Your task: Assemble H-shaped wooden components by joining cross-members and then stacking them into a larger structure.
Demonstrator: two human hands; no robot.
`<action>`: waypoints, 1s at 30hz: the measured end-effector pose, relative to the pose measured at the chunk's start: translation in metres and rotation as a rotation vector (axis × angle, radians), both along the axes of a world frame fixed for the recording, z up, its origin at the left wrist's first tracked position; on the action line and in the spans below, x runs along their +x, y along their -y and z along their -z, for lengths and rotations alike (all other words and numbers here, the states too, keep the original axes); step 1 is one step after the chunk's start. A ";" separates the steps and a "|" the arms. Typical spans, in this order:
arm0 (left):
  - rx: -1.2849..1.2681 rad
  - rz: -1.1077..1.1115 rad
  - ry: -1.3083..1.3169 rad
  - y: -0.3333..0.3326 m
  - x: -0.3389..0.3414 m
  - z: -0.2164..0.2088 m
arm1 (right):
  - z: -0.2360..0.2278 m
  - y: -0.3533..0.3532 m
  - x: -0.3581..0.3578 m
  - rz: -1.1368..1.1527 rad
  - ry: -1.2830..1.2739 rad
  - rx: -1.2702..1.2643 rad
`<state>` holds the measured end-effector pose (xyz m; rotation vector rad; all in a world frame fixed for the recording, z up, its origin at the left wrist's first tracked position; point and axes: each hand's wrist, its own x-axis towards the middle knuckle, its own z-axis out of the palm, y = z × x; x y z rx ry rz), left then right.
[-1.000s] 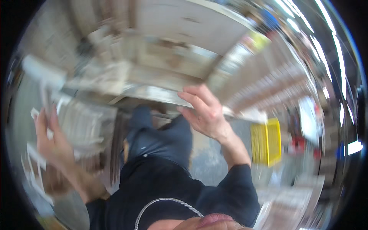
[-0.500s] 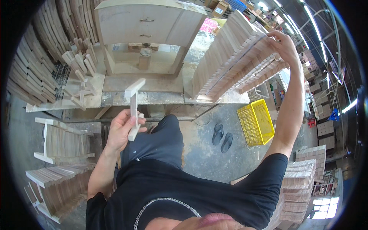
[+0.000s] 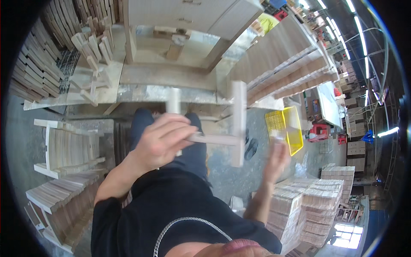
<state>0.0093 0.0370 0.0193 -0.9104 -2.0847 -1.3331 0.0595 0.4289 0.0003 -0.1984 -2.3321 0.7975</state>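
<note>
My left hand (image 3: 160, 141) is closed around a pale wooden frame piece (image 3: 216, 139), held in front of my body. The piece is a short crossbar with an upright bar (image 3: 239, 124) at its right end and a second upright (image 3: 173, 103) rising behind my fingers. My right hand (image 3: 276, 160) is blurred, low and to the right of the piece, a little apart from its right upright. I cannot make out whether it holds anything. My dark trousers and shirt fill the view below.
A worn workbench (image 3: 162, 92) stands ahead, with a pale wooden cabinet (image 3: 188, 17) on it and small frame parts (image 3: 92, 55) at left. Long slats (image 3: 278, 60) lean at right. A yellow crate (image 3: 287, 128) and sandals (image 3: 250, 147) sit on the floor. Wood stacks (image 3: 64, 150) flank me.
My right hand has dropped from the leaning slats high on the right to beside the frame piece. My left hand has moved the piece rightward and turned it in front of me.
</note>
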 end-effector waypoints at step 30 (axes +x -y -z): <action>0.174 0.139 1.157 0.039 -0.071 0.077 | 0.061 0.185 -0.127 -0.982 0.787 -0.855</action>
